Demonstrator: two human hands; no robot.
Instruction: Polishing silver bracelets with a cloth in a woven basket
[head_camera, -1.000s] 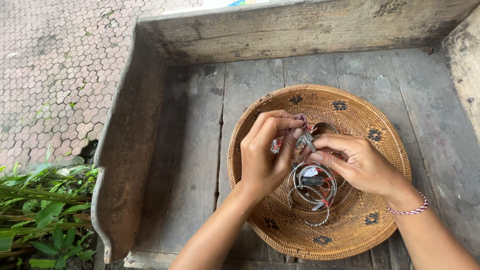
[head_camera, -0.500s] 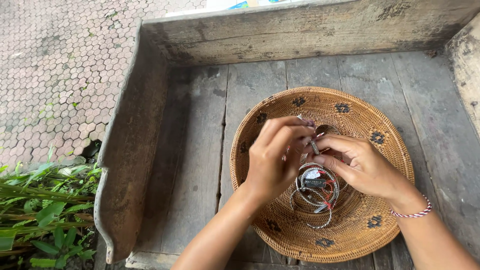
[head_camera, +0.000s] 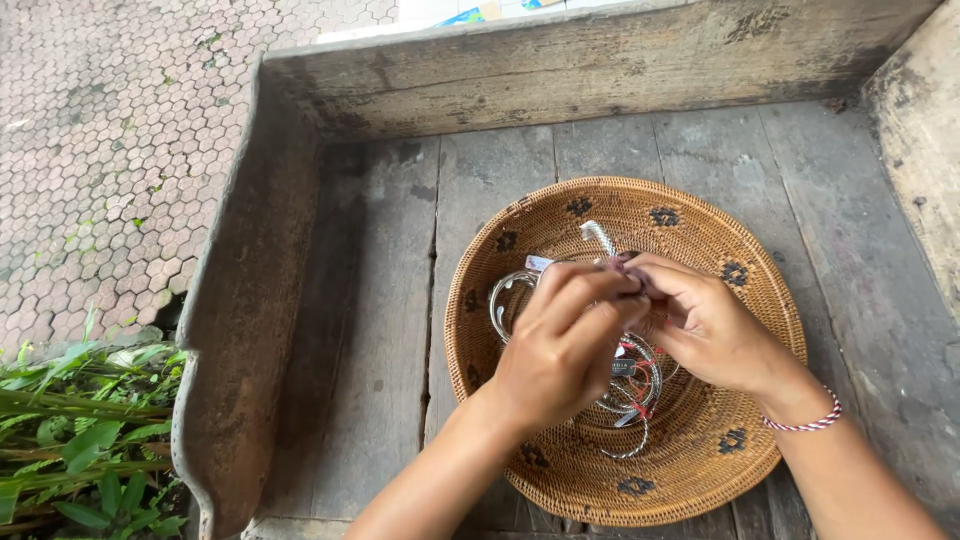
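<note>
Your left hand (head_camera: 560, 345) and right hand (head_camera: 705, 325) meet over the woven basket (head_camera: 720, 460), fingertips pinched shut on a silver bangle (head_camera: 598, 236) – its end pokes up beyond them – more bangles (head_camera: 635, 395) lie just below

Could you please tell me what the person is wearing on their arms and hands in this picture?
Both forearms are bare, with no sleeves in view. The right wrist carries a thin braided red-and-white cord bracelet. The left hand and right hand are ungloved, and no rings or watch can be made out.
</note>
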